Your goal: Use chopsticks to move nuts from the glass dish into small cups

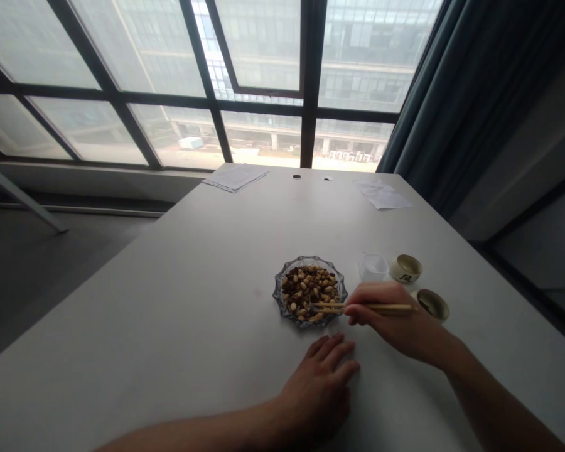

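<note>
A scalloped glass dish (277, 295) heaped with mixed nuts and seeds (308, 292) sits on the white table (169, 301). My right hand (386, 320) is shut on a pair of wooden chopsticks (367, 307), whose tips reach over the near part of the dish. Whether the tips touch a nut is hard to tell. Just below the dish, my left hand (317, 389) lies flat on the tabletop, fingers spread and holding nothing.
Behind my right hand stand a clear glass cup (373, 267) and two small ceramic cups (405, 269) (432, 305). Loose papers (235, 177) (382, 194) lie at the table's far end, before a large window and a dark curtain (414, 100).
</note>
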Demonstrator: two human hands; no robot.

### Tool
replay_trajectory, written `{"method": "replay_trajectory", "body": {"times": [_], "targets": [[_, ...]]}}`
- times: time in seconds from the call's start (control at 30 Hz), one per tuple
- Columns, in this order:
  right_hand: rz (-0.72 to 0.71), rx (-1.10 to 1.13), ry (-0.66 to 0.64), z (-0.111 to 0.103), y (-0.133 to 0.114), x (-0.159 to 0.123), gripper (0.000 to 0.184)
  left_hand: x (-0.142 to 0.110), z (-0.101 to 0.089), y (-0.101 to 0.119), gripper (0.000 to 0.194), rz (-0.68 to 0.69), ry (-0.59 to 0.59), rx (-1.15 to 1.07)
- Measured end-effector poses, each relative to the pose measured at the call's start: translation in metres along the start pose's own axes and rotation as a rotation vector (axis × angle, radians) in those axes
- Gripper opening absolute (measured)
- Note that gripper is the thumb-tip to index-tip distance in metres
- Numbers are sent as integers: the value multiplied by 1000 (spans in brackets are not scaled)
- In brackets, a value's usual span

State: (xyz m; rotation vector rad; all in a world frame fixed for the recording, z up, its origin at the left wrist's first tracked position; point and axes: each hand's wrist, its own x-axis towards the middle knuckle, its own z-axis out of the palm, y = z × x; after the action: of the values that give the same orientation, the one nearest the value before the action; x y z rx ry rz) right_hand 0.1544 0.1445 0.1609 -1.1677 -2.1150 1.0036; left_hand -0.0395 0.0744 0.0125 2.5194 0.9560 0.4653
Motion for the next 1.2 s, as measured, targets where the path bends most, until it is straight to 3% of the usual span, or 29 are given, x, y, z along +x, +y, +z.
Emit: {"method": "replay_trajectory", "body": {"times": [0.23, 0.63, 0.83, 1.03, 1.2], "targets": [[45, 45, -25, 8, 8, 4, 31, 0, -1, 1, 45, -4, -3, 2], [156, 50, 36, 10, 10, 2, 30, 0, -1, 0, 44, 3, 1, 2], [180, 22, 78, 12, 14, 3, 39, 0, 1, 0, 45, 4, 9, 7], [181, 36, 143, 14, 15, 4, 44, -1, -1, 0, 44, 5, 7, 1], [191, 22, 307, -4, 0, -7, 45, 0, -4, 1, 45, -1, -10, -4]]}}
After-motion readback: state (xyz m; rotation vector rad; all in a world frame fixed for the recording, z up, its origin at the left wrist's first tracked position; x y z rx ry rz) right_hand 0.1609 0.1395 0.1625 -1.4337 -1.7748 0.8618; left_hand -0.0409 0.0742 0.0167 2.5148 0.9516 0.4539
